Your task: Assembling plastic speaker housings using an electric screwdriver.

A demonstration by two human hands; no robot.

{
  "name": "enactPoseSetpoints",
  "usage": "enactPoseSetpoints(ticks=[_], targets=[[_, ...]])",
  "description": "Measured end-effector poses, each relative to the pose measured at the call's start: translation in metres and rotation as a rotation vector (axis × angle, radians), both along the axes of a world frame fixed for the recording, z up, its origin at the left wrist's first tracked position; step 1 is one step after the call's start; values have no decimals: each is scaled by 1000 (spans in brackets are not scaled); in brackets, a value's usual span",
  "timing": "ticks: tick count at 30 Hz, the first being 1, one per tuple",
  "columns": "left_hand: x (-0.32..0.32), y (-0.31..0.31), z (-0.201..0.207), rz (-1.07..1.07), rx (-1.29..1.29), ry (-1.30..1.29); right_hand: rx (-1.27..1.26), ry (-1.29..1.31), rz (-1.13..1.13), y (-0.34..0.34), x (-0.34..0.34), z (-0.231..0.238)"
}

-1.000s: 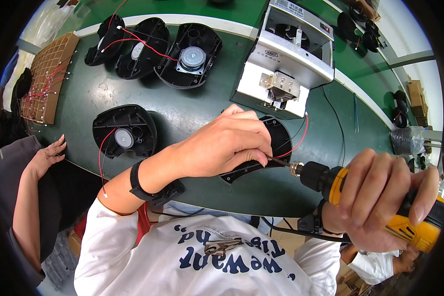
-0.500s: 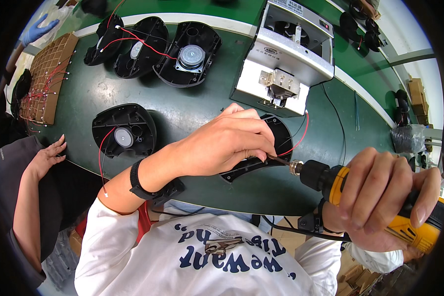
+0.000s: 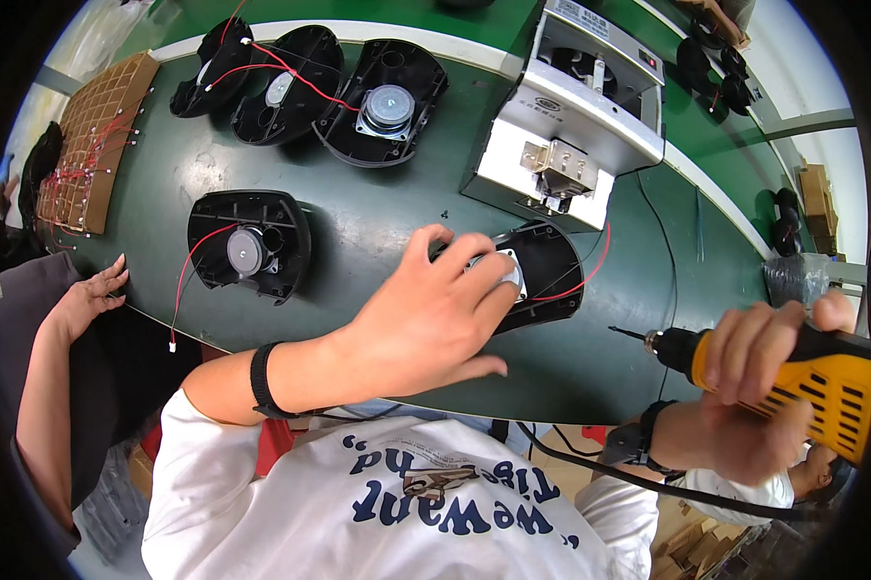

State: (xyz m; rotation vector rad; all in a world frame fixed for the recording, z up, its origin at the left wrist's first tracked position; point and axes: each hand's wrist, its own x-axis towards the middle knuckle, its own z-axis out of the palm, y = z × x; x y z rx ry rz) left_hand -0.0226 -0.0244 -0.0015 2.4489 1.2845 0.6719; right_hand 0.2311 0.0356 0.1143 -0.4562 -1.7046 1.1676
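My left hand (image 3: 445,309) reaches over a black speaker housing (image 3: 559,263). Its fingers curl onto the round speaker and the housing's near side, while the thumb sticks out apart. The hand hides much of that speaker; a strip of its metal frame and a red wire (image 3: 590,275) show. To the right, my right hand (image 3: 750,372) is wrapped around a yellow and black power screwdriver (image 3: 827,401). Its thin dark bit (image 3: 629,333) points left, apart from the housing and above the table.
A metal screw-feeder machine (image 3: 590,116) stands behind the housing. Another housing with a speaker (image 3: 247,251) sits at left, and several more (image 3: 387,106) lie behind. A cardboard divider box (image 3: 92,145) holds red wires. A co-worker's hand (image 3: 92,295) rests on the table edge (image 3: 165,329).
The screwdriver has moved right, its bit away from my left fingers. My left hand has gone from a pinch at the bit to spread fingers over the speaker. The housing has turned and shifted slightly.
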Motion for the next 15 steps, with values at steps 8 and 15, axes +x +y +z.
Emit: enactPoseSetpoints(ticks=[8,15], targets=[[5,-3,-12,-115,212,122,-24,61,-221,-8,1,-32],[5,-2,-17,-185,124,70,10,61,-116,6,25,7]])
